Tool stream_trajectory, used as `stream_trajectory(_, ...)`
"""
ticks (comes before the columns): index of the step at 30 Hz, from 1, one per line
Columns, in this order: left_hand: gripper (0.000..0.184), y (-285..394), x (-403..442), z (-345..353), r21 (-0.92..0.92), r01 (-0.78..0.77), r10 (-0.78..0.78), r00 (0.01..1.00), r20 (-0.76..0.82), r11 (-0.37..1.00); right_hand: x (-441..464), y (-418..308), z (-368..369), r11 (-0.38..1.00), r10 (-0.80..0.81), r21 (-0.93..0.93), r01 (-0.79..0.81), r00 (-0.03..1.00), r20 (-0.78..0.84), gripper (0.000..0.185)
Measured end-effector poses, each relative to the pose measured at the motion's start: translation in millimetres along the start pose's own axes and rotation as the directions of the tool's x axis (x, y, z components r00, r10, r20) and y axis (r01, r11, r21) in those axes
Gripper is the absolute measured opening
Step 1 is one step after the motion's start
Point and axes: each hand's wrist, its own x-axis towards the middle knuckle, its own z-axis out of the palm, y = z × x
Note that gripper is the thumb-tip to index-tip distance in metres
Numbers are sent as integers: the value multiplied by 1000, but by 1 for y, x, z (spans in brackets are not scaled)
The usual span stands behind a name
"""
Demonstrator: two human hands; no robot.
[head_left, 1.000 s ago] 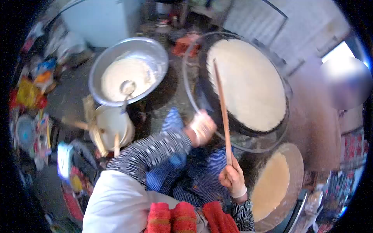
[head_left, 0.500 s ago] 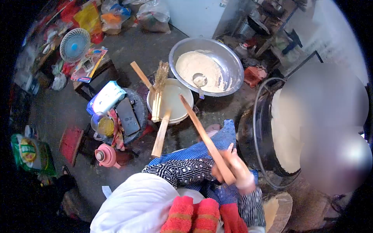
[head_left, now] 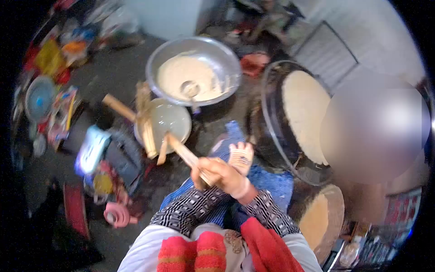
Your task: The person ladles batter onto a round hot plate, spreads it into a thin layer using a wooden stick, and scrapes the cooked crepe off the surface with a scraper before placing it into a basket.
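Note:
My right hand [head_left: 219, 174] is closed around a flat wooden stick [head_left: 186, 154], whose far end is at the rim of a whitish bucket [head_left: 183, 129] of cloudy liquid. A straw brush [head_left: 146, 127] and two other wooden pieces lean in that bucket. Just beyond my right hand is my left hand [head_left: 240, 158], its fingers up and slightly apart, holding nothing that I can see. A metal basin [head_left: 229, 59] holds pale batter [head_left: 181, 75] and a ladle [head_left: 190, 89]. To the right, a pale round sheet [head_left: 303, 118] covers a large dark griddle, partly hidden by a blurred patch.
A glass-like ring [head_left: 267, 109] surrounds the griddle. At the lower right is a bowl with a tan mixture [head_left: 315, 220]. On the left are a pink flask [head_left: 118, 215], a wipes pack [head_left: 93, 149], a fan [head_left: 40, 99] and a red stool [head_left: 76, 211].
The stick has moved from over the griddle leftward to the bucket, its tip now at the rim. My left hand, hidden half a second ago, shows again. The camera view has swung left and partly back.

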Motion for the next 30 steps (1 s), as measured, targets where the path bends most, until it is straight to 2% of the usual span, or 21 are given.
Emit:
stream_trajectory(1, 18, 1, 3, 8, -667, -49, 15, 998, -57, 743, -23, 3, -9, 998, -52, 26, 51, 998, 45, 55)
stream_trajectory(2, 8, 3, 8, 16, -932, -116, 29, 993, -113, 344, -49, -8, -6, 993, -104, 48, 103, 994, 26, 59)
stream_trajectory(3, 6, -60, 6, -14, -769, -446, 135, 890, -436, 457, -76, -9, -8, 994, -112, 14, 113, 993, -20, 57)
stream_trajectory(4, 9, -72, 2, -21, -778, -402, 178, 915, -362, 483, -102, -29, 6, 1000, -3, 10, 4, 997, -74, 56)
stream_trajectory(6, 9, -72, 0, -5, -795, -452, 181, 892, -415, 405, -149, -24, 16, 993, 54, -100, -62, 996, -76, 52)
stream_trajectory(7, 11, -73, 0, -6, -828, -335, 201, 941, -272, 449, -172, -24, 24, 995, 42, -81, -50, 994, -96, 51)
stream_trajectory(8, 9, -80, -5, 0, -852, -374, 48, 922, -383, 366, -194, -29, 33, 994, 5, -108, -18, 993, -120, 51)
stream_trajectory(9, 10, -80, 2, 5, -845, -365, -18, 915, -404, 391, -212, -31, 45, 992, -31, -127, 14, 991, -132, 51)
stream_trajectory(10, 15, -94, 4, 3, -931, -282, -242, 910, -336, 230, -225, -34, 57, 986, -123, -130, 103, 980, -154, 51)
stream_trajectory(11, 17, -98, 14, 11, -966, -238, -345, 903, -257, 96, -236, -39, 70, 972, -215, -134, 194, 962, -170, 51)
stream_trajectory(13, 16, -126, 16, 4, -958, -163, -424, 904, -49, -235, -238, -50, 94, 966, -226, -164, 202, 963, -144, 52)
stream_trajectory(15, 14, -131, 32, 8, -956, -149, -503, 864, -2, -252, -236, -69, 103, 938, -272, -240, 252, 961, -54, 52)
stream_trajectory(17, 16, -128, 49, 20, -896, -171, -557, 825, 97, -410, -225, -80, 105, 912, -278, -310, 268, 961, 14, 49)
stream_trajectory(19, 18, -134, 70, 33, -856, -142, -553, 812, 186, -497, -216, -85, 105, 897, -296, -328, 297, 954, 54, 48)
stream_trajectory(20, 21, -149, 67, 25, -789, -136, -544, 793, 276, -599, -212, -90, 106, 894, -297, -326, 307, 951, 81, 46)
stream_trajectory(22, 28, -164, 77, 44, -815, -60, -509, 806, 302, -577, -215, -87, 104, 893, -301, -331, 305, 952, 65, 45)
stream_trajectory(23, 35, -175, 76, 50, -790, 3, -412, 852, 323, -614, -215, -82, 104, 894, -301, -329, 304, 952, 60, 44)
stream_trajectory(26, 24, -164, 69, 49, -968, -32, -581, 804, 123, -250, -217, -68, 106, 890, -362, -279, 362, 931, 52, 36)
stream_trajectory(27, 23, -148, 62, 53, -976, -90, -578, 815, 44, -201, -221, -65, 107, 885, -381, -269, 379, 923, 49, 33)
stream_trajectory(29, 24, -118, 42, 60, -978, -177, -447, 888, -111, -107, -237, -62, 113, 869, -415, -292, 399, 910, 11, 26)
stream_trajectory(30, 25, -107, 37, 65, -997, -48, -133, 990, -55, 55, -246, -59, 117, 859, -434, -304, 411, 901, -9, 23)
